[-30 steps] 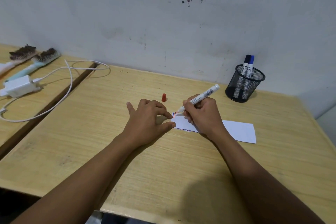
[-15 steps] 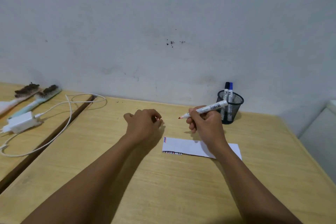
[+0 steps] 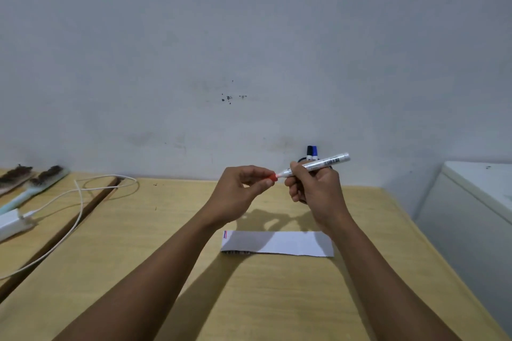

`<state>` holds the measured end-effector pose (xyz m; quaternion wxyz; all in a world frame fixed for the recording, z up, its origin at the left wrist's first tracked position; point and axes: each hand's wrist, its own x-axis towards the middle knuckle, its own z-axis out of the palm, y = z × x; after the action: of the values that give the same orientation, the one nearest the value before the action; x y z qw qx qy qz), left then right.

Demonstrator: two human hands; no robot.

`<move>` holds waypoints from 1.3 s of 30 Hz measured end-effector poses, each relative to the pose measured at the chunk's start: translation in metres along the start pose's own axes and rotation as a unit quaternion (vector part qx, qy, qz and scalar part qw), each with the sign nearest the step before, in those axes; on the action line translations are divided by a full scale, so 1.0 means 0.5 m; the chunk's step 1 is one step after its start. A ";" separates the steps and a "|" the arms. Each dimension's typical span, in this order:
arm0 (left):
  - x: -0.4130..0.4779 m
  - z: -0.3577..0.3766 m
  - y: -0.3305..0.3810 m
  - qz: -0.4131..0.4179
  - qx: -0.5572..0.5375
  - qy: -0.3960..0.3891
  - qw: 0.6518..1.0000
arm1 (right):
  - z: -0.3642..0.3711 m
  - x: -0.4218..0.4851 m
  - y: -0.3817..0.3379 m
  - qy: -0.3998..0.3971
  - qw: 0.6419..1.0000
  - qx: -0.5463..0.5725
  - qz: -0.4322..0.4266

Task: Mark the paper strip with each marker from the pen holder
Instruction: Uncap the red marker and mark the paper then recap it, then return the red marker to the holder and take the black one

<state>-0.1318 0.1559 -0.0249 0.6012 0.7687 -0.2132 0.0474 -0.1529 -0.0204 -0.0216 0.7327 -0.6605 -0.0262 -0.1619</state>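
Observation:
My right hand (image 3: pixel 315 191) holds a white marker (image 3: pixel 318 165) level above the desk, its tip pointing left. Pinched in my left hand (image 3: pixel 238 194) is the red cap (image 3: pixel 273 176), which meets the marker's tip. The white paper strip (image 3: pixel 277 243) lies flat on the desk below both hands, with short red and blue marks at its left end. The black mesh pen holder (image 3: pixel 303 160) is mostly hidden behind my right hand. A black-capped marker (image 3: pixel 309 152) and a blue-capped one (image 3: pixel 314 151) stick up out of it.
The wooden desk (image 3: pixel 138 243) runs to a wall at the back. On a second desk at the left lie a white charger (image 3: pixel 11 223), its cable (image 3: pixel 77 202) and two brushes (image 3: pixel 36 180). A white cabinet (image 3: pixel 476 202) stands at the right.
My right hand lifted the marker off the strip. My left hand left the strip, picked the red cap up from the desk and brought it to the marker's tip. The view tilted up.

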 end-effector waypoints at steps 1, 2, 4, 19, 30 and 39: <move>0.002 0.007 0.005 0.005 0.004 -0.006 1.000 | -0.008 -0.002 -0.005 -0.006 1.000 -0.008 -0.001; 0.005 0.016 0.009 0.008 0.006 -0.009 1.000 | -0.015 -0.004 -0.010 -0.010 1.000 -0.013 -0.003; 0.012 0.033 0.017 0.015 0.005 -0.003 1.000 | -0.027 -0.007 -0.019 -0.012 1.000 -0.015 -0.010; 0.128 0.098 0.095 0.192 0.272 0.163 0.929 | -0.130 0.096 -0.056 0.184 0.954 -0.219 -0.084; 0.227 0.152 0.111 0.215 0.281 0.106 0.929 | -0.165 0.189 -0.034 0.070 0.909 -0.335 -0.236; 0.306 0.212 -0.029 0.013 0.379 0.059 0.924 | -0.203 0.237 0.039 0.085 0.932 -0.329 -0.122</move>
<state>-0.0072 0.0170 -0.0165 0.2759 0.9322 -0.1533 0.1771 -0.0531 -0.1421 -0.0233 0.4483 -0.8401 0.0110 -0.3051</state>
